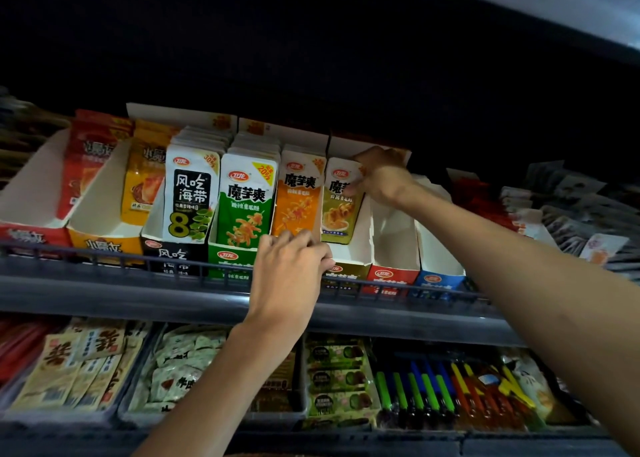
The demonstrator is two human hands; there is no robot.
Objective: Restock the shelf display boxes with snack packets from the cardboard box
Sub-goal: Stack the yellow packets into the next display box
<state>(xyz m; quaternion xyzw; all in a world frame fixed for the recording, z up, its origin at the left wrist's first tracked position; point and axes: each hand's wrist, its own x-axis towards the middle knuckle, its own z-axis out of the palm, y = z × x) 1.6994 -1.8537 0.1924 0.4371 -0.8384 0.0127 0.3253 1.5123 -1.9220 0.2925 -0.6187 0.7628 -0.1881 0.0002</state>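
While the left hand (pixel 291 266) curls its grip over the gold display box's (pixel 349 272) front lip at frame centre, seemingly to steady it, the right hand (pixel 381 176) pinches the olive snack packet (pixel 341 207) upright inside it.

left hand (pixel 289 276) bare | right hand (pixel 382 176) bare | both forearms (pixel 221 380) bare

Eight display boxes (pixel 391 276); two hands (pixel 291 269); two shelves (pixel 104 294)
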